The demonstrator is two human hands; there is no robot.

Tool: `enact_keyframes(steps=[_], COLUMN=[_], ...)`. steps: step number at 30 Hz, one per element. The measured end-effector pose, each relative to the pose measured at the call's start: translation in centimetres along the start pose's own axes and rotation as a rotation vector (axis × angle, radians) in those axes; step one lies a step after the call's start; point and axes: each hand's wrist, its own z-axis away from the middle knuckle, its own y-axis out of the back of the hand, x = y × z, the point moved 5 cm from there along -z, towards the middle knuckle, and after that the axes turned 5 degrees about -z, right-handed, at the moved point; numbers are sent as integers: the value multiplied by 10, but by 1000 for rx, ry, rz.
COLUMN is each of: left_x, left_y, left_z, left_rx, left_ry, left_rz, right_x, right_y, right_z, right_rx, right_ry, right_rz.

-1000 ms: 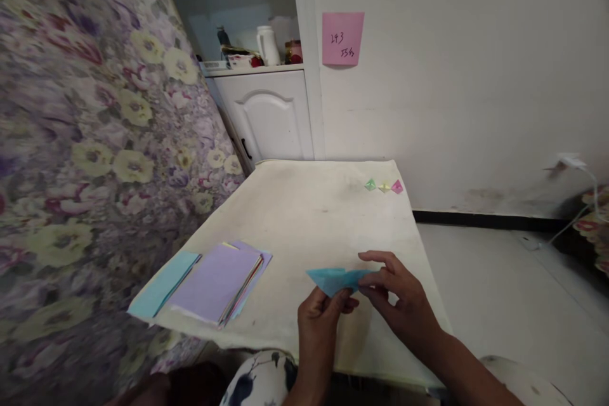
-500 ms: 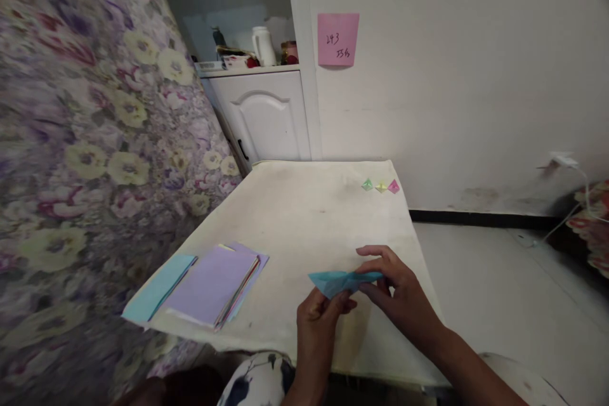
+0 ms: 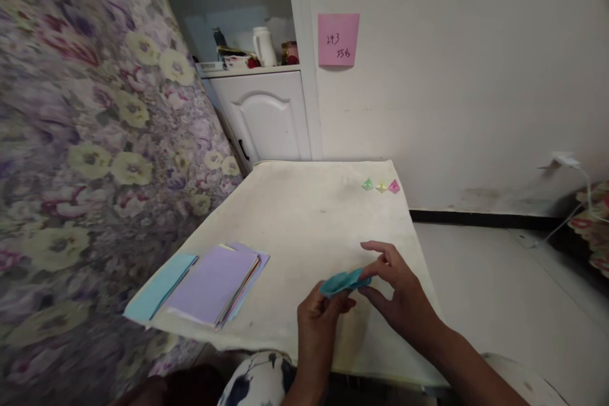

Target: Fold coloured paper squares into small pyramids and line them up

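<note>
A folded piece of teal paper (image 3: 343,281) is held above the near right part of the table. My left hand (image 3: 318,317) is closed on its lower left side, thumb on top. At its right end, my right hand (image 3: 398,292) pinches the paper between thumb and a finger, while another finger stretches out above. The far right corner of the table carries three small folded paper pieces: a green one (image 3: 368,184), a yellow one (image 3: 381,187) and a pink one (image 3: 394,186).
On the table's (image 3: 295,216) left lie a stack of coloured paper (image 3: 214,285), purple on top, and light blue sheets (image 3: 162,288). A floral curtain (image 3: 109,139) hangs to the left. Behind stands a white cabinet (image 3: 269,114); a pink note (image 3: 338,40) is on the wall.
The teal paper has turned and been drawn in, its pointed left end no longer sticking out. My right hand's fingers have shifted slightly; the left hand is nearly still.
</note>
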Motion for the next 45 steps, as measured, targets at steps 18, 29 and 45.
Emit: enact_keyframes(steps=[18,29,45], left_x=[-13,-5,0], left_y=[-6,-11,-13], left_z=[-3,0,0], left_rx=[-70,-173,-406], left_ry=[-92,-130,-148], left_rz=[-166,-381,-240], right_x=[1,20,37], right_y=[-15,-24,-31], right_z=[8,6,9], right_rx=[-149,-212,-339], right_ry=[-11,-250,-495], right_rz=[270,-75,-533])
